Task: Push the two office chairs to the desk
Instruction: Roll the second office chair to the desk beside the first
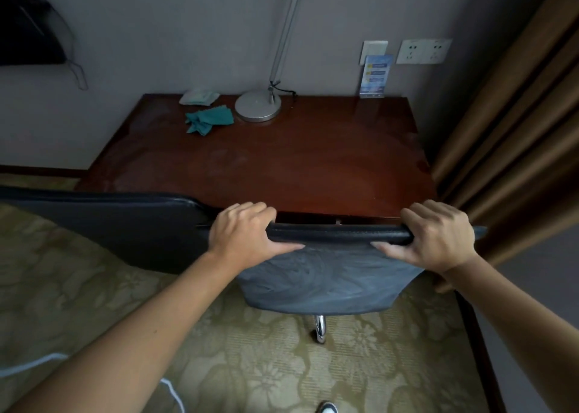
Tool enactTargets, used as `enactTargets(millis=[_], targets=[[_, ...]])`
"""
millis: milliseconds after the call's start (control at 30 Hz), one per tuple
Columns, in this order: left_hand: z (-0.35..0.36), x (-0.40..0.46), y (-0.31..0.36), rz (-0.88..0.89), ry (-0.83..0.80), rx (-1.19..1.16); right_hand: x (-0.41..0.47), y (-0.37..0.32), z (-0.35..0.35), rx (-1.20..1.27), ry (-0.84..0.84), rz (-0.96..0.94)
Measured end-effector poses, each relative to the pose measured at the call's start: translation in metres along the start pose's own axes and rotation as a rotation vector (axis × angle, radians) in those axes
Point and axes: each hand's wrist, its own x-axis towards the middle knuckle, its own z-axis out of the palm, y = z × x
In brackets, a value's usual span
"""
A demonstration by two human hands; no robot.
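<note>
A dark blue office chair stands right in front of me, its backrest top against the front edge of the reddish wooden desk. My left hand grips the left part of the backrest's top rim. My right hand grips its right end. A second dark chair stands to the left, its backrest beside the desk's front left corner. The seats of both chairs are hidden.
On the desk stand a silver lamp, a teal cloth, a white packet and a blue card stand. Brown curtains hang at the right. Patterned carpet covers the floor; a chrome chair leg shows below.
</note>
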Motion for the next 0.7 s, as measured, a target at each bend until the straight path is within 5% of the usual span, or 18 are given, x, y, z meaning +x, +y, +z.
enactTargets(millis=[600,700], targets=[[-0.048,-0.065,-0.009,-0.094,-0.353,-0.078,-0.040,-0.085,-0.051,0.158,-0.263,0.108],[-0.053,-0.061,-0.034,-0.146,-0.454,-0.293,-0.023,-0.096,-0.057,0.168,-0.354,0.185]])
